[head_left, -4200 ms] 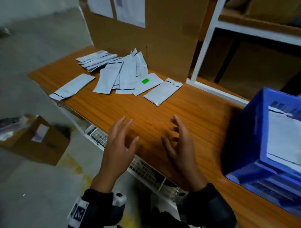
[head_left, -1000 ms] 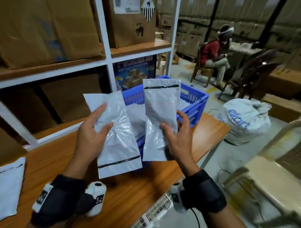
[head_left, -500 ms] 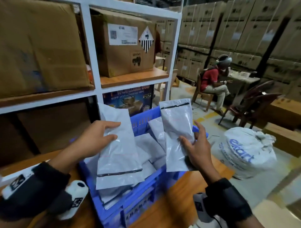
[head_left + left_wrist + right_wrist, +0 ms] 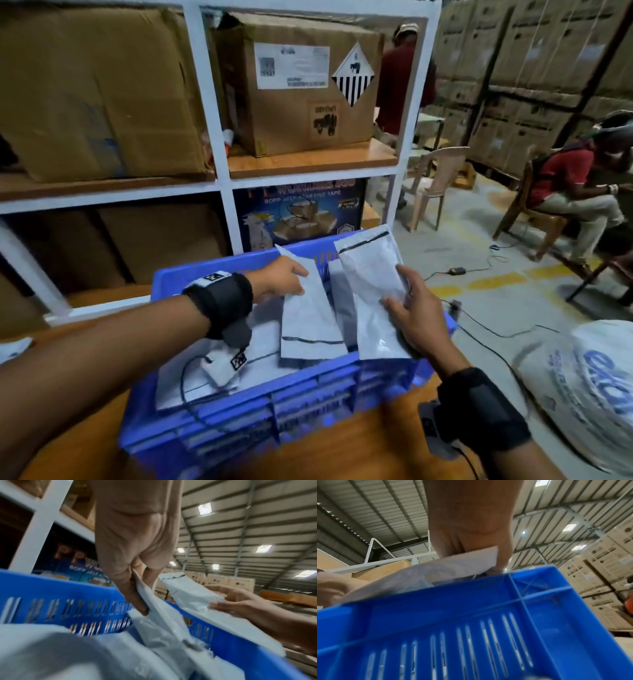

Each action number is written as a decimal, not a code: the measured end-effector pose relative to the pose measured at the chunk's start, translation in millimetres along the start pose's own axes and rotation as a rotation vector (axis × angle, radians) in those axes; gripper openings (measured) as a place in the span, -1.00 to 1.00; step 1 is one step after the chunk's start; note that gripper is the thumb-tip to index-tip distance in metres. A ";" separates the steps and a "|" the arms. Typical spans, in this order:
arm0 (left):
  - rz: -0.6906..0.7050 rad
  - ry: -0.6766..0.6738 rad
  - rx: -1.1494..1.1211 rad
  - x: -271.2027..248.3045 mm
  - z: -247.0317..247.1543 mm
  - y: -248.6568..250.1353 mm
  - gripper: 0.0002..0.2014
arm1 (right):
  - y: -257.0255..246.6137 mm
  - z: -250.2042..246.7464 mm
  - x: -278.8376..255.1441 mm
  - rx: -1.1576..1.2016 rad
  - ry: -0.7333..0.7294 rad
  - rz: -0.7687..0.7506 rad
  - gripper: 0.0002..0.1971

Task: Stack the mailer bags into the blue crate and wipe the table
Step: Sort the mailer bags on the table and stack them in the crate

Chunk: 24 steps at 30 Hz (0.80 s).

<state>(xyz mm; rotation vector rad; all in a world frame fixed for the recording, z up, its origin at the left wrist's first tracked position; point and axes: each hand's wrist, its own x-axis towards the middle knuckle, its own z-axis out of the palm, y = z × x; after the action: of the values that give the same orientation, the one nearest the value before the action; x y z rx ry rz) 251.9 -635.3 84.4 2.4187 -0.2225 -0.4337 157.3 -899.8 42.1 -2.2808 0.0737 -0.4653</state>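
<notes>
The blue crate [image 4: 308, 407] stands on the wooden table [image 4: 342, 455] and holds several grey mailer bags [image 4: 198, 370]. My left hand [image 4: 284, 277] reaches over the crate and pinches one grey mailer bag [image 4: 308, 318] between thumb and fingers, as the left wrist view shows: left hand [image 4: 137, 582], bag [image 4: 163, 618]. My right hand [image 4: 407, 308] grips a second mailer bag [image 4: 373, 284] above the crate's right end. In the right wrist view that bag [image 4: 453, 566] sits under my right hand [image 4: 481, 555], just above the crate wall [image 4: 453, 622].
A white shelf unit [image 4: 222, 185] with cardboard boxes [image 4: 301, 89] stands right behind the crate. A loose mailer [image 4: 13, 347] lies at the table's left edge. On the floor to the right are a white sack [image 4: 589, 387], cables, chairs and a seated person [image 4: 575, 192].
Both hands have lowered their mailer bags toward the crate. My left arm now reaches over the crate's inside. The view has come closer to the crate.
</notes>
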 end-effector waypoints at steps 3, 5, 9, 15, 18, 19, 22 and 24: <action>-0.031 -0.116 0.303 3.8 18.7 4.5 -0.48 | 2.1 2.7 -0.1 -0.020 -0.042 -0.004 -0.37; 0.024 -0.064 0.724 3.1 24.2 12.0 -0.65 | 0.4 2.0 -1.4 -0.038 -0.059 -0.006 -0.38; 0.191 -0.109 0.938 17.0 36.8 19.3 -0.53 | -0.7 2.3 -3.2 -0.059 -0.055 -0.016 -0.43; -0.082 -0.378 0.985 30.0 70.7 8.2 0.25 | 1.7 4.9 -5.3 -0.055 -0.045 -0.012 -0.46; -0.153 -0.309 0.882 32.9 81.1 9.2 0.24 | 3.6 5.2 -6.4 -0.057 -0.058 -0.029 -0.48; -0.170 -0.292 0.845 32.3 84.5 9.6 0.22 | 3.7 4.8 -6.3 -0.064 -0.066 -0.027 -0.48; -0.166 -0.283 0.813 30.2 86.2 7.1 0.19 | -0.1 2.1 -5.4 -0.098 -0.094 -0.002 -0.48; -0.120 -0.276 0.832 27.6 78.1 7.0 0.21 | -2.7 -1.0 -3.8 -0.103 -0.118 0.010 -0.49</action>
<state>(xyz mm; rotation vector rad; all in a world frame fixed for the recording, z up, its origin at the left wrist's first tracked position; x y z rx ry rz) 248.8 -693.6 25.3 3.1858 -0.4489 -0.8642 153.1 -897.9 43.5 -2.4033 0.0509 -0.3275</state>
